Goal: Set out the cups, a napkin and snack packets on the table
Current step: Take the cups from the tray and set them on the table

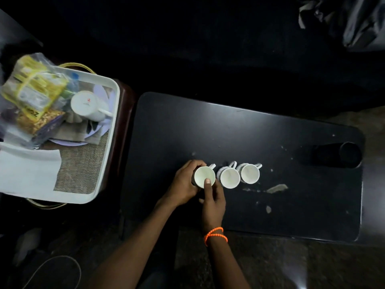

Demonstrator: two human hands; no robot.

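Three white cups stand upright in a row on the black table (239, 130). My left hand (183, 184) wraps the left side of the leftmost cup (203, 174). My right hand (212, 201) holds the same cup from the near side, thumb over its rim. The middle cup (229, 177) and the right cup (250, 173) stand free, handles pointing away. A white tray (108, 130) at the left holds a fourth cup (85, 105) lying upside down, snack packets (33, 92) in clear wrap, and a brownish woven napkin (83, 165).
A white paper (29, 174) lies over the tray's near corner. The tray rests on a dark red stand (125, 113). A round recess (337, 155) is at the table's right end. Pale scuffs (277, 187) mark the tabletop. Dark cloth (354, 21) lies far right; a cable (62, 265) loops on the floor.
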